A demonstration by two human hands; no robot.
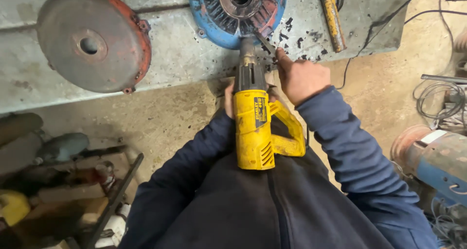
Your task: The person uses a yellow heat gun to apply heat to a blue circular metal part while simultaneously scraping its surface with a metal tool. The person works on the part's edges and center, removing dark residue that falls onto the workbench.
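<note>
Yellow drill [255, 127] — scuffed, black-nosed — gripped by left hand [228, 99]; right hand [300, 79] seemingly pinches a dark rod [266, 44].

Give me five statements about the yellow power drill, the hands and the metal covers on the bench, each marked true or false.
1. The yellow power drill points toward the blue round metal cover. True.
2. The right hand holds a thin dark metal tool. True.
3. The left hand rests on the rusty red round cover. False: it grips the drill.
4. The person wears red sleeves. False: dark blue.
5. The grey metal bench carries both covers. True.
</note>
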